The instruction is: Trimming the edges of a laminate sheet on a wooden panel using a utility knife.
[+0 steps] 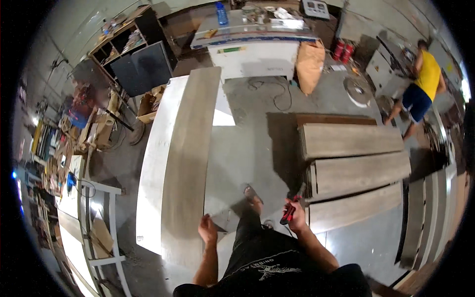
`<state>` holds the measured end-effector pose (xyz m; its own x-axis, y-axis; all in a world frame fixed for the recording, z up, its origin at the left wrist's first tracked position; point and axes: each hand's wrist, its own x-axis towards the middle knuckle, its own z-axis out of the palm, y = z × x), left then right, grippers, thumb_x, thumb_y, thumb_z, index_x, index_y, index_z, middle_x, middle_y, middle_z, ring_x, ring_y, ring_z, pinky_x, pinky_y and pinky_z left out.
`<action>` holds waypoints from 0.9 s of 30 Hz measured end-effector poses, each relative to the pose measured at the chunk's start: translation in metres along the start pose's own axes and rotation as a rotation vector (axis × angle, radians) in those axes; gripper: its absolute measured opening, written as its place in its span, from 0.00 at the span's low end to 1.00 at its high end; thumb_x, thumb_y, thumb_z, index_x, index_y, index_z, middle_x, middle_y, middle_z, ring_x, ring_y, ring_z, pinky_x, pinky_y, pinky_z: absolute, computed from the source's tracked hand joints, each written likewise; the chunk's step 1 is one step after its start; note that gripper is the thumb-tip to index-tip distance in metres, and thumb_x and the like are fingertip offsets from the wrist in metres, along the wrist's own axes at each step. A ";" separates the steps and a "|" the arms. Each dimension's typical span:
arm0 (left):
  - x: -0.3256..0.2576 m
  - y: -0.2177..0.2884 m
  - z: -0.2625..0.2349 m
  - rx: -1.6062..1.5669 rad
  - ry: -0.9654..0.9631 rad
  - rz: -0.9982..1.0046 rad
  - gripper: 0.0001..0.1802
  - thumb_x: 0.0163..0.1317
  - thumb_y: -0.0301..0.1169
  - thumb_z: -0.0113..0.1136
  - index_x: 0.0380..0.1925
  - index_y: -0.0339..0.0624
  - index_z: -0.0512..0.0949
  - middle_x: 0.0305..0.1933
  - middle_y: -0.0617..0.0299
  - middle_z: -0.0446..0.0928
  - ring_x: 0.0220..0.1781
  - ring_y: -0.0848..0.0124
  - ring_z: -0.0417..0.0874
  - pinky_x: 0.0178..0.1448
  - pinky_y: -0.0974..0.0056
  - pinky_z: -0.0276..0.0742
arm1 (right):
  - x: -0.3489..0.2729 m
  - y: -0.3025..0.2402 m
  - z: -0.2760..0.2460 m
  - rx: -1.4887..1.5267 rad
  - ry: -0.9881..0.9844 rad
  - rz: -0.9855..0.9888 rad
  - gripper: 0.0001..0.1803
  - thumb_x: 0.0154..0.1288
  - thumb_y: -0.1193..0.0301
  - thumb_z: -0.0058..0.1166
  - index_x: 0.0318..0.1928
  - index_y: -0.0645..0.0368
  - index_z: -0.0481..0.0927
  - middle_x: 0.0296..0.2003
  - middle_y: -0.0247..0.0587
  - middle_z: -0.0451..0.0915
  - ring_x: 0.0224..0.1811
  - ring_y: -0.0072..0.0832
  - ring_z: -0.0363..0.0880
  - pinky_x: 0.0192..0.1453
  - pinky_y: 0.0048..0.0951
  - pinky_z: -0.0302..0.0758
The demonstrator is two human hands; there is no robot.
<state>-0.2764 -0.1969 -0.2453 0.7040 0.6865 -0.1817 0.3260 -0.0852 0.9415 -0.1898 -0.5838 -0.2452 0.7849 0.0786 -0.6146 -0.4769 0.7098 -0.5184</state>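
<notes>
A long wood-grain board (190,153) lies lengthwise on a white panel (154,183) to my left. At the board's right edge is my left hand (208,230), its fingers curled in close to that edge; whether they grip it or something small I cannot make out. My right hand (297,218) is closed around a red and black hand tool (288,213), whose exact kind does not show clearly. The tool is held over the floor, just left of several stacked wood-grain boards (354,141).
A white workbench (257,62) stands ahead, with a brown sack (310,67) at its right end. Far right, a person in a yellow top (428,74) bends at a machine. A cable (284,101) lies on the floor. A white frame (114,222) stands at left.
</notes>
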 end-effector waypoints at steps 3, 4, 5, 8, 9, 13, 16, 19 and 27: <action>0.052 0.038 0.012 -0.058 0.106 -0.004 0.16 0.69 0.26 0.58 0.54 0.34 0.80 0.54 0.54 0.83 0.55 0.66 0.82 0.57 0.62 0.78 | 0.020 -0.035 0.026 0.024 0.103 0.068 0.22 0.70 0.60 0.48 0.53 0.61 0.82 0.31 0.36 0.80 0.32 0.32 0.78 0.40 0.35 0.78; 0.075 0.061 0.021 0.256 0.057 0.039 0.19 0.67 0.28 0.60 0.58 0.38 0.79 0.60 0.52 0.80 0.61 0.61 0.79 0.62 0.57 0.76 | 0.033 -0.035 0.023 0.029 0.141 -0.002 0.22 0.70 0.60 0.46 0.53 0.61 0.83 0.29 0.35 0.80 0.31 0.32 0.78 0.40 0.35 0.78; 0.093 0.077 0.025 0.572 0.029 0.073 0.23 0.64 0.30 0.62 0.61 0.43 0.78 0.66 0.50 0.77 0.67 0.56 0.76 0.67 0.53 0.73 | 0.040 -0.041 0.029 -0.062 0.051 0.016 0.23 0.74 0.58 0.45 0.54 0.62 0.81 0.34 0.38 0.80 0.34 0.32 0.79 0.41 0.35 0.78; 0.144 0.096 0.064 0.652 0.145 0.232 0.28 0.62 0.34 0.64 0.65 0.51 0.76 0.74 0.50 0.69 0.76 0.49 0.67 0.77 0.42 0.61 | 0.090 -0.051 0.013 -0.336 -0.019 0.002 0.28 0.79 0.53 0.40 0.61 0.63 0.79 0.43 0.41 0.82 0.37 0.32 0.79 0.41 0.36 0.78; 0.164 0.106 0.080 0.711 0.034 0.074 0.34 0.63 0.39 0.64 0.71 0.53 0.70 0.81 0.51 0.59 0.84 0.47 0.52 0.82 0.35 0.45 | 0.102 -0.058 0.023 -0.248 -0.102 0.029 0.31 0.80 0.49 0.40 0.65 0.62 0.77 0.47 0.40 0.81 0.40 0.32 0.80 0.44 0.38 0.79; 0.198 0.120 0.113 0.878 -0.022 0.033 0.43 0.61 0.47 0.64 0.77 0.57 0.62 0.86 0.50 0.44 0.85 0.36 0.38 0.80 0.26 0.29 | 0.154 -0.094 0.131 -0.490 0.112 0.073 0.12 0.69 0.63 0.57 0.46 0.56 0.84 0.28 0.33 0.79 0.32 0.30 0.81 0.36 0.37 0.79; 0.198 0.146 0.130 0.963 -0.012 0.015 0.44 0.58 0.45 0.68 0.75 0.63 0.62 0.83 0.49 0.50 0.83 0.32 0.41 0.78 0.23 0.36 | 0.169 -0.113 0.203 -0.453 -0.242 -0.112 0.09 0.68 0.63 0.62 0.40 0.54 0.82 0.26 0.31 0.77 0.29 0.29 0.79 0.36 0.35 0.79; 0.226 0.179 0.152 0.950 -0.195 -0.042 0.50 0.58 0.43 0.69 0.79 0.65 0.54 0.84 0.51 0.46 0.83 0.31 0.38 0.76 0.19 0.36 | 0.239 -0.144 0.254 -0.514 -0.043 0.203 0.14 0.69 0.56 0.63 0.39 0.51 0.79 0.29 0.31 0.76 0.33 0.28 0.77 0.37 0.36 0.77; 0.223 0.160 0.147 0.964 -0.119 -0.127 0.53 0.64 0.39 0.63 0.83 0.65 0.41 0.88 0.54 0.33 0.87 0.42 0.29 0.83 0.30 0.29 | 0.316 -0.085 0.380 -0.856 -0.146 0.401 0.06 0.72 0.62 0.59 0.44 0.48 0.81 0.33 0.27 0.79 0.36 0.25 0.78 0.41 0.32 0.74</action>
<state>0.0258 -0.1632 -0.1770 0.6700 0.6584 -0.3429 0.7421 -0.6057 0.2870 0.2490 -0.3538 -0.1695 0.5139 0.3324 -0.7908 -0.8033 -0.1370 -0.5796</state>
